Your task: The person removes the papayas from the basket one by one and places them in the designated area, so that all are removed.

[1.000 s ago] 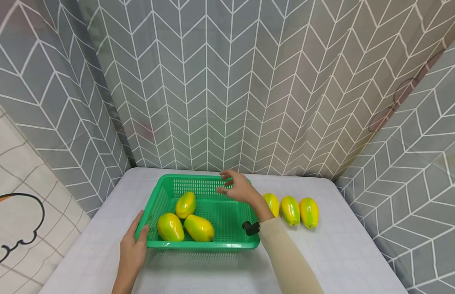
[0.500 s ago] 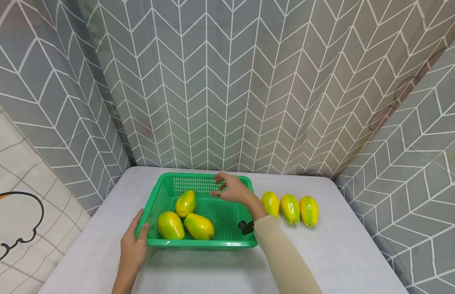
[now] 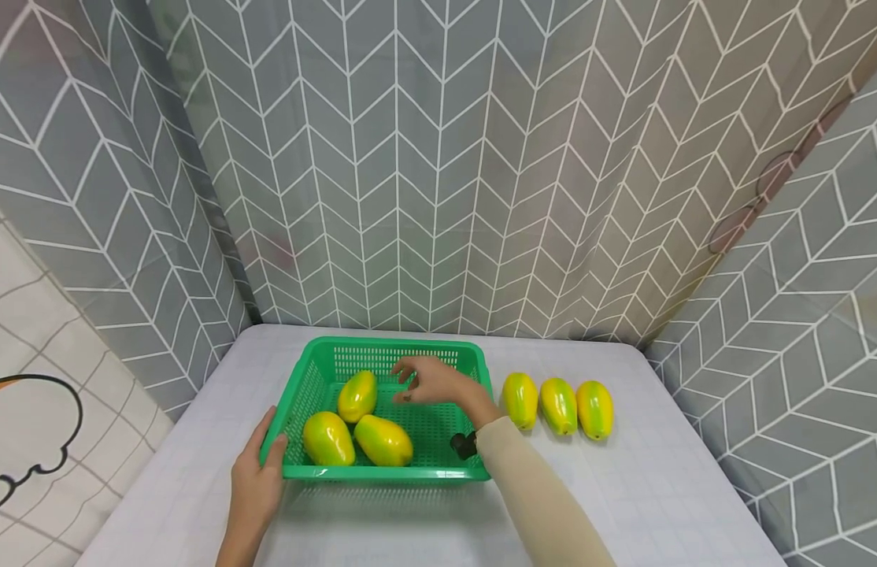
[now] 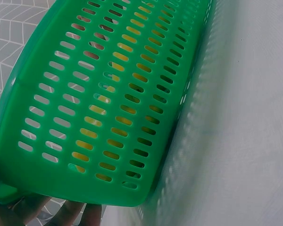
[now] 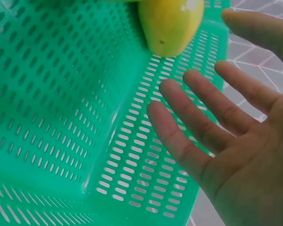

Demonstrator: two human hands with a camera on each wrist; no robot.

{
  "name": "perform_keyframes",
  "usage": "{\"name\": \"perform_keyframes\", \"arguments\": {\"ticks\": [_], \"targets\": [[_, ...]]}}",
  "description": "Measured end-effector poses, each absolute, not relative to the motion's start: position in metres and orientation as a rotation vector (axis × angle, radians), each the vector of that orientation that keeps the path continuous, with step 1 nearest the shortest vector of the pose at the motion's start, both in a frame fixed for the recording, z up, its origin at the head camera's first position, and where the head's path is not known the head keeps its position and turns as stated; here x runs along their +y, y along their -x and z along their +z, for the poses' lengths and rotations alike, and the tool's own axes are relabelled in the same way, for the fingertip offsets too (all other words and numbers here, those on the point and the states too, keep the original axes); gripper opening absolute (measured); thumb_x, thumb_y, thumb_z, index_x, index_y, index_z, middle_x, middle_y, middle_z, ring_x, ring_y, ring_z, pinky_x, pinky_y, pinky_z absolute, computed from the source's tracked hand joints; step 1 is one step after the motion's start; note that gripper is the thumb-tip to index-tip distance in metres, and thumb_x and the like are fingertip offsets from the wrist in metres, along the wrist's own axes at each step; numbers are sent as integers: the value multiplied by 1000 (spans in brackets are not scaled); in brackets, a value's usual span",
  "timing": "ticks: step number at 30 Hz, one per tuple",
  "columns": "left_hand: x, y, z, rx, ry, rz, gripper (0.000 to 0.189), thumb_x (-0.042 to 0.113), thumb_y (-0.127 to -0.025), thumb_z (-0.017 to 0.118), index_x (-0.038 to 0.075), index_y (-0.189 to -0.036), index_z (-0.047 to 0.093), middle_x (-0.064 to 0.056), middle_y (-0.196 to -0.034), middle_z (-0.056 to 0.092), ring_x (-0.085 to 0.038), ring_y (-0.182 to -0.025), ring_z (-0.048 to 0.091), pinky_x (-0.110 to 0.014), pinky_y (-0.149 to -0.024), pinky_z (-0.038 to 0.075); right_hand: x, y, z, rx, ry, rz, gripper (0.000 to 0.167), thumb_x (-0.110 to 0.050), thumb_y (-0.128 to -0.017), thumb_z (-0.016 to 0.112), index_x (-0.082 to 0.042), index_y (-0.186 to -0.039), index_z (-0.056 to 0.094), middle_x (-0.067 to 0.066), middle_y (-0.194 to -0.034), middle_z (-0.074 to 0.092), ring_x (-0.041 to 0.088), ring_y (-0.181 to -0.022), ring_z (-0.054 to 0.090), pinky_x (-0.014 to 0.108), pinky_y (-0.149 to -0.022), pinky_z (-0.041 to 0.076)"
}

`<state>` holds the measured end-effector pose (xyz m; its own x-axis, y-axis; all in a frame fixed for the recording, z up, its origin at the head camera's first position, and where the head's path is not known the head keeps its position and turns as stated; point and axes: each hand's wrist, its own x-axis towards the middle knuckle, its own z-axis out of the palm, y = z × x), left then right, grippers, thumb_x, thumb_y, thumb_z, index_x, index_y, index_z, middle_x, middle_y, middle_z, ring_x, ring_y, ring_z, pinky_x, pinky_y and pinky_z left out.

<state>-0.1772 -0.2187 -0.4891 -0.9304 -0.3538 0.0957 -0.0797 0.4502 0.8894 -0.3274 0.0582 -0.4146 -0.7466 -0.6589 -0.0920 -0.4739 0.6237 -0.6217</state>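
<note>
My left hand [image 3: 257, 470] grips the left rim of a green plastic basket [image 3: 382, 472], thumb over the rim and fingers outside it. In the left wrist view, fingertips [image 4: 66, 212] show at the edge of the slotted basket wall. Inside lie three yellow-green papayas: a back papaya [image 3: 357, 396], a front left papaya [image 3: 328, 438] and a front right papaya [image 3: 384, 440]. My right hand [image 3: 431, 379] hovers over the basket, just right of the back papaya, holding nothing. In the right wrist view its fingers are spread apart, near a papaya [image 5: 170, 23].
Three more papayas stand in a row right of the basket: a near one [image 3: 521, 400], a middle one [image 3: 559, 405] and an outer one [image 3: 595, 409]. All rest on a white-covered table [image 3: 665, 504]. Grey patterned curtains [image 3: 438, 173] enclose the back and sides.
My right hand has moved left and slightly down, from the basket's back right toward the back papaya. The left hand and papayas stay in place.
</note>
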Motion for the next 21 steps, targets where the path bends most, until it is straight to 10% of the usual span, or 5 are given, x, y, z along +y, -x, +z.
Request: {"name": "perform_keyframes", "arguments": {"ticks": [21], "targets": [[-219,178,-489,-2435,-389,-1490,58,26,-115,39,11,-169,26,-24,-172,31,-51,-159,29,-70,-126,31,32,320,-432,2399,947,-580,52,-43,-94,79,-19,-139,67,2,-128,75,11,-109,69,24,-89,60]]}}
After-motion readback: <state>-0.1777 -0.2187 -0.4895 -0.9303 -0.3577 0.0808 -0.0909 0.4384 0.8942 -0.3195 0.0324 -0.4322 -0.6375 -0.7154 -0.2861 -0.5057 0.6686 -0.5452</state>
